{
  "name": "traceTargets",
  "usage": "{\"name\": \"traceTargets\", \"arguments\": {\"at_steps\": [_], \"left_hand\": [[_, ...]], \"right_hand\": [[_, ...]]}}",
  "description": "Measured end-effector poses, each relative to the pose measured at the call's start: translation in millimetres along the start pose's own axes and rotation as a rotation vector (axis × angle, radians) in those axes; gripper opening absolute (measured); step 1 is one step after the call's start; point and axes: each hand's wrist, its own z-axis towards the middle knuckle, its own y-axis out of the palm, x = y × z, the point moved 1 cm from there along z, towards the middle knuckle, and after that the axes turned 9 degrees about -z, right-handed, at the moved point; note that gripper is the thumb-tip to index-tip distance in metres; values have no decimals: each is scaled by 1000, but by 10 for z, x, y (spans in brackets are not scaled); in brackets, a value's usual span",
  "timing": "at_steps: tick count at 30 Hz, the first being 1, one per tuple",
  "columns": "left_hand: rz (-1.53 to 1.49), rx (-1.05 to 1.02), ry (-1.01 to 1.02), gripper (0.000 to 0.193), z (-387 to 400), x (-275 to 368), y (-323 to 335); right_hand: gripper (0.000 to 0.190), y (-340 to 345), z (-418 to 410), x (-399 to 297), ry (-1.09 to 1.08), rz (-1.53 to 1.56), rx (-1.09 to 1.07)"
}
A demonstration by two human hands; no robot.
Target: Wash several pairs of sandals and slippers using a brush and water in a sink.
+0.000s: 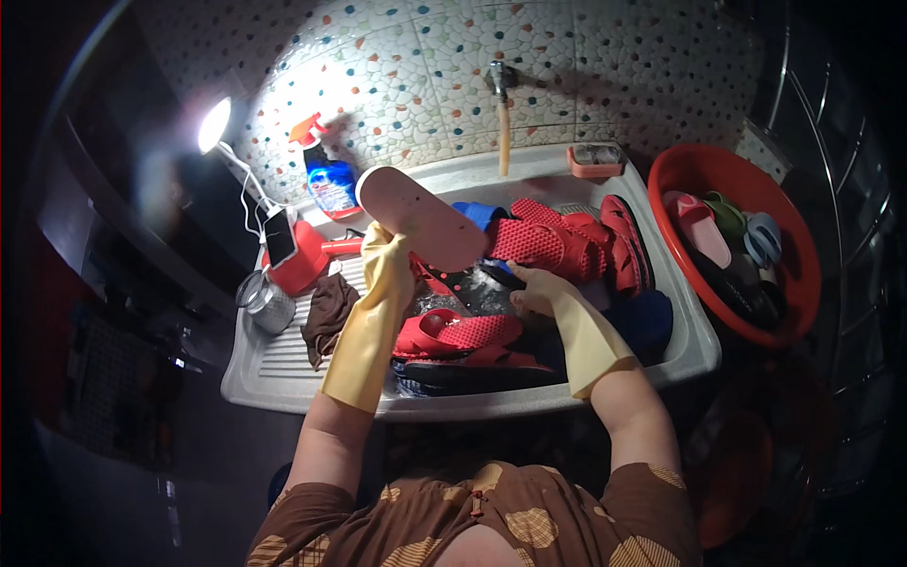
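Both hands wear yellow rubber gloves. My left hand [388,248] grips a pale pink slipper [423,218], its flat sole facing up, above the basin of a stone sink [496,407]. A blue-backed brush [498,272] is in my right hand [542,287], close to the slipper's lower right end. Its bristles are mostly hidden. Beneath my hands, wet red slippers [460,332] with bumpy insoles lie in the basin among water and suds. More red slippers [549,241] are heaped behind, and a dark blue slipper [641,326] rests at the right.
A spray bottle [329,184], a red dipper [305,266] with a phone [280,239] on it, a glass jar [266,301] and a brown cloth [330,312] are at the left. A tap [500,78] hangs behind; a red tub [804,283] of slippers stands right.
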Motion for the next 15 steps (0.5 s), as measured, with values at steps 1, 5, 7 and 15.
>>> {"name": "traceTargets", "arguments": {"at_steps": [1, 5, 7, 15], "left_hand": [[-116, 21, -18, 26, -20, -67, 34], [-403, 142, -322, 26, -105, -522, -10], [-484, 193, -454, 26, -153, -752, -139], [-614, 356, -646, 25, -89, -1271, -563]], "right_hand": [[77, -18, -12, -6, 89, 296, -88], [75, -213, -55, -59, 68, 367, -166], [73, -277, -104, -96, 68, 372, -169], [68, -494, -381, -129, 110, 74, 4]]}}
